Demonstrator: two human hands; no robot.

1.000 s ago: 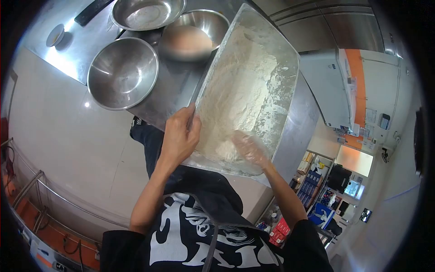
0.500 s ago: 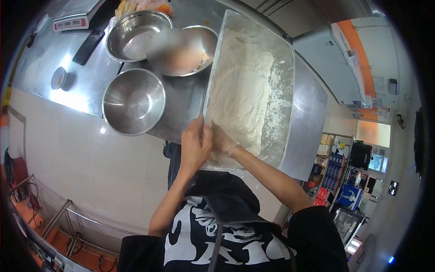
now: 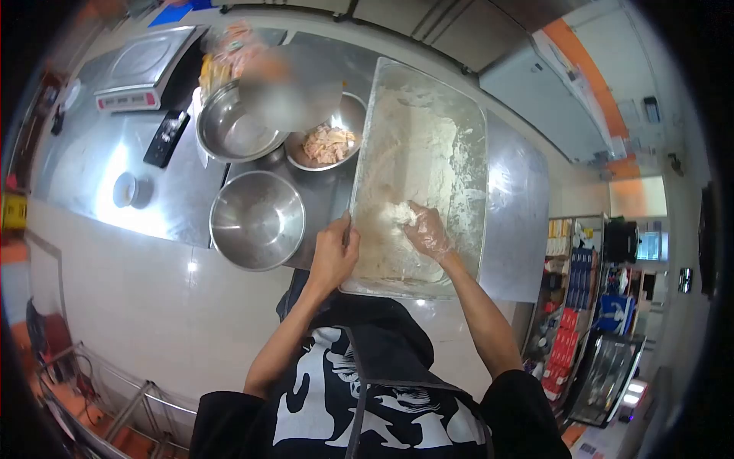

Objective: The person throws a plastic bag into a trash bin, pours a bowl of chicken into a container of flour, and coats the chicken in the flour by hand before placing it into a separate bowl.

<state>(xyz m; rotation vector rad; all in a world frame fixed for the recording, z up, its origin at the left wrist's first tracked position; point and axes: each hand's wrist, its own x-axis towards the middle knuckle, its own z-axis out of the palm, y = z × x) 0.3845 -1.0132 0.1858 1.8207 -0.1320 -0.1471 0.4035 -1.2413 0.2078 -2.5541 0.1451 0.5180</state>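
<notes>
A large metal tray (image 3: pixel 485 191) spread with white flour (image 3: pixel 428 145) lies before me. My right hand (image 3: pixel 430 233), in a clear plastic glove, is over its lower middle, with its fingers closed on a clump of floury stuff (image 3: pixel 399 214). The fingers of my left hand (image 3: pixel 337 249) are wrapped round the tray's left edge near the lower corner. Left of the tray stands a steel bowl holding pale raw meat pieces (image 3: pixel 329 144), partly hidden by a blur.
An empty steel bowl (image 3: pixel 258 221) stands left of my left hand, another bowl (image 3: pixel 238 126) behind it. Further left are a scale (image 3: pixel 145 69), a black device (image 3: pixel 167 139) and a small white cup (image 3: pixel 131 190). Shelves (image 3: pixel 573 298) stand at the right.
My right hand has moved from the tray's lower left corner to the right and over the flour, now with a floury clump. My left hand stays at the edge. The view has shifted.
</notes>
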